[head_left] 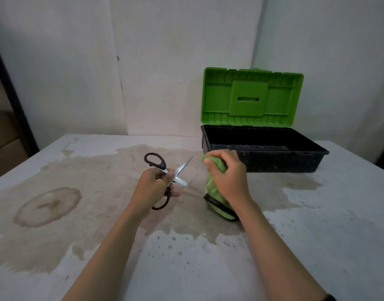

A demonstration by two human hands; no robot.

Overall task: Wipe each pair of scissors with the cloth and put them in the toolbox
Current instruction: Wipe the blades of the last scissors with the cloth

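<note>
White walls [78, 61], seemingly papered, back a pale table [317, 235] blotched with brown stains [47, 206]. The toolbox [273, 159] stands far right, green lid [251, 98] raised. The right hand [228, 177] bunches the green cloth [211, 186] near it; the left hand [152, 190] grips the spread-bladed scissors [182, 167] beside the cloth.

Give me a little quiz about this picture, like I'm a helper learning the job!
1. True or false: the toolbox lid is shut.
2. Which hand grips the cloth? A) left B) right C) neither
3. Fill in: the left hand holds the ___.
Key: 1 false, it stands open. 2 B, the right hand. 3 scissors.
</note>
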